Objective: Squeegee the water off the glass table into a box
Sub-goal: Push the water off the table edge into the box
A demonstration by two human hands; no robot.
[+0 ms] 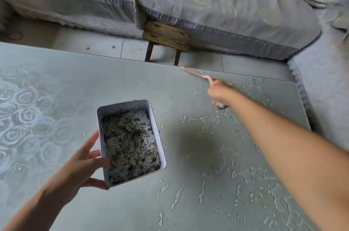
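A white rectangular box with dark speckled wet debris inside is held above the grey-green glass table. My left hand grips its near left side, thumb at the near corner and fingers along the wall. My right hand reaches far across the table and grips the handle of a pink squeegee, whose blade lies at the table's far edge. Puddles and streaks of water cover the right half of the glass.
The table's left part carries a rose pattern. Beyond the far edge are pale floor tiles, a small wooden stool and a sofa with a grey patterned cover. A grey rug lies at the right.
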